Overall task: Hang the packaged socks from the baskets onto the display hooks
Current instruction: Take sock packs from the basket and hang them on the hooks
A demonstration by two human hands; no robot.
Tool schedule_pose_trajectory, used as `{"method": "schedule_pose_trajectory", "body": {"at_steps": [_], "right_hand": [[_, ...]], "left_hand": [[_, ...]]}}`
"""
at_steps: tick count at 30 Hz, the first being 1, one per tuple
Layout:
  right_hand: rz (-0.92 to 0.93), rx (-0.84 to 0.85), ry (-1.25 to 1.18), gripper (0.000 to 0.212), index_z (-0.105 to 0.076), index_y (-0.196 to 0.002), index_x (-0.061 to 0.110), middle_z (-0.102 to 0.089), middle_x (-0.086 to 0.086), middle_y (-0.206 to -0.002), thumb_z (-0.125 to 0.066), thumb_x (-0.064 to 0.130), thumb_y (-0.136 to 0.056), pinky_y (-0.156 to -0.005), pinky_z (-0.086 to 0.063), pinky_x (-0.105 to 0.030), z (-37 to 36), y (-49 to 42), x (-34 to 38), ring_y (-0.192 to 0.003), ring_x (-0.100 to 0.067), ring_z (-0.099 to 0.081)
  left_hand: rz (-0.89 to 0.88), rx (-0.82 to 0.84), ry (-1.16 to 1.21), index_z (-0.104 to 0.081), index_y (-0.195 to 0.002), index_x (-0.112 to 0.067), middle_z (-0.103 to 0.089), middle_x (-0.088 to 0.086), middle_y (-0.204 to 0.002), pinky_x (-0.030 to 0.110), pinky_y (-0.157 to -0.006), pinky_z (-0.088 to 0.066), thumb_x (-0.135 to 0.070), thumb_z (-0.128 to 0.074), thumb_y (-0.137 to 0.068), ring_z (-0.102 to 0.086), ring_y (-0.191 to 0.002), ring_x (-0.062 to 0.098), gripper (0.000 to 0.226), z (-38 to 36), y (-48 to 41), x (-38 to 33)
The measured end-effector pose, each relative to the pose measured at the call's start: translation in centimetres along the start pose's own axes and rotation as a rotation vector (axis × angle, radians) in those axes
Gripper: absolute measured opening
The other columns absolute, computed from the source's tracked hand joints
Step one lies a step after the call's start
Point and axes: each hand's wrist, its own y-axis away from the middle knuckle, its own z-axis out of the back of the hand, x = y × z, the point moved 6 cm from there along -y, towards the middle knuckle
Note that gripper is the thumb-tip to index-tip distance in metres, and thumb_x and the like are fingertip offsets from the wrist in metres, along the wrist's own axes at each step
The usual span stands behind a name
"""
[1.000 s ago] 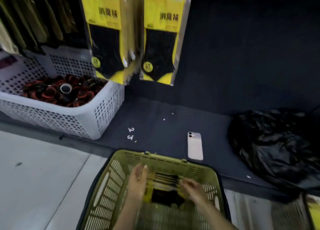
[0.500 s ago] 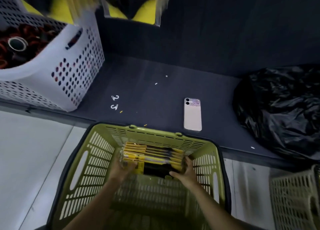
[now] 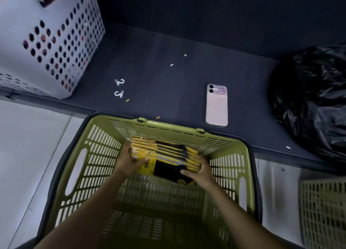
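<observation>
A stack of yellow-and-black sock packs (image 3: 166, 155) stands on edge inside the green basket (image 3: 230, 155), against its far wall. My left hand (image 3: 129, 160) grips the stack's left end. On the right end, my right hand (image 3: 200, 172) clasps the same stack. Both forearms reach down into the basket. No display hooks are in view.
A white perforated basket (image 3: 46, 42) sits at the upper left on the dark shelf (image 3: 159, 70). A phone (image 3: 217, 105) lies on the shelf, with two small white plastic hooks (image 3: 119, 88) to its left. A black plastic bag (image 3: 310, 98) is at right, a beige basket (image 3: 324, 211) at lower right.
The view has tilted down, so the hanging sock packs have left the frame. Both hands went from reaching into the basket to gripping the stack's ends.
</observation>
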Motion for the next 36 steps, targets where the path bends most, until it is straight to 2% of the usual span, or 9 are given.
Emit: {"method": "schedule_pose_trajectory", "body": {"at_steps": [5,8,11,13,17,21,30,33,36], "right_hand": [[-0.064,0.098,-0.111,0.072,-0.043,-0.124,0.032,-0.058,0.012,-0.113,-0.086,0.027,-0.067,-0.076,-0.045,-0.017,-0.8,1.2,0.1,-0.103,-0.007,-0.057],[-0.092,0.153,-0.145,0.057,-0.052,-0.11,0.037,-0.06,0.017,-0.106,-0.085,0.036,-0.064,-0.065,-0.042,-0.012,-1.0,2.7,1.0,-0.093,0.003,-0.056],[-0.077,0.198,-0.113,0.069,-0.058,-0.12,0.022,-0.062,0.003,-0.124,-0.085,0.045,-0.06,-0.086,-0.047,-0.025,-0.9,4.4,2.5,-0.114,-0.018,-0.059],[-0.075,0.2,-0.127,0.089,-0.054,-0.127,0.016,-0.058,-0.003,-0.131,-0.084,0.053,-0.051,-0.101,-0.043,-0.036,-0.6,6.2,3.6,-0.122,-0.024,-0.054],[-0.03,0.164,-0.214,0.086,-0.057,-0.123,0.011,-0.066,-0.008,-0.122,-0.086,0.05,-0.052,-0.098,-0.046,-0.033,0.8,10.4,6.5,-0.11,-0.022,-0.063],[0.089,0.175,-0.288,0.065,-0.069,-0.108,0.016,-0.075,0.002,-0.099,-0.087,0.043,-0.051,-0.067,-0.052,-0.016,2.8,14.9,11.3,-0.088,-0.011,-0.072],[0.383,0.164,-0.507,0.071,-0.068,-0.11,0.004,-0.071,-0.019,-0.108,-0.089,0.034,-0.05,-0.078,-0.056,-0.035,9.9,23.3,20.0,-0.097,-0.034,-0.069],[0.431,0.117,-0.591,0.063,-0.066,-0.11,0.0,-0.069,-0.021,-0.11,-0.085,0.029,-0.058,-0.092,-0.05,-0.042,11.7,25.3,22.4,-0.1,-0.037,-0.067],[0.48,0.046,-0.677,0.051,-0.065,-0.102,0.001,-0.066,-0.02,-0.107,-0.077,0.033,-0.064,-0.093,-0.045,-0.047,11.8,26.8,25.1,-0.098,-0.037,-0.062]], "left_hand": [[0.001,0.083,-0.057,-0.038,-0.128,-0.028,-0.058,-0.008,-0.104,0.032,-0.08,-0.053,-0.017,-0.077,-0.078,-0.061,-0.086,0.011,0.065,0.8,0.3,-0.2],[0.032,0.163,-0.064,-0.046,-0.111,-0.029,-0.061,-0.009,-0.097,0.023,-0.075,-0.056,-0.01,-0.071,-0.082,-0.063,-0.084,0.002,0.043,0.8,1.2,-0.2],[0.135,0.19,-0.109,-0.049,-0.084,-0.032,-0.06,-0.013,-0.081,0.006,-0.052,-0.044,-0.023,-0.068,-0.086,-0.062,-0.075,0.001,0.022,0.8,3.1,-0.7],[0.179,0.191,-0.144,-0.055,-0.098,-0.025,-0.061,-0.011,-0.09,0.011,-0.06,-0.043,-0.036,-0.066,-0.086,-0.062,-0.085,0.008,0.02,1.2,4.7,-1.6],[0.171,0.102,-0.226,-0.023,-0.149,-0.014,-0.044,0.012,-0.144,0.036,-0.104,-0.036,-0.052,-0.062,-0.083,-0.041,-0.133,0.029,0.085,3.2,8.0,-6.1],[0.058,-0.064,-0.199,-0.034,-0.142,-0.011,-0.05,0.012,-0.139,0.031,-0.099,-0.037,-0.049,-0.068,-0.08,-0.048,-0.127,0.025,0.08,6.4,12.2,-12.2],[-0.496,-0.497,-0.296,-0.066,-0.111,-0.014,-0.071,0.0,-0.099,0.029,-0.076,-0.048,-0.04,-0.07,-0.081,-0.066,-0.094,0.019,0.04,15.8,23.7,-26.5],[-0.594,-0.516,0.027,-0.052,-0.13,-0.015,-0.065,0.004,-0.116,0.03,-0.085,-0.048,-0.052,-0.065,-0.077,-0.062,-0.103,0.018,0.066,17.7,25.2,-28.8],[-0.411,-0.342,0.327,-0.007,-0.151,-0.023,-0.024,0.003,-0.156,0.044,-0.109,-0.036,-0.067,-0.065,-0.056,-0.034,-0.137,0.025,0.12,15.6,24.8,-28.7]]}}
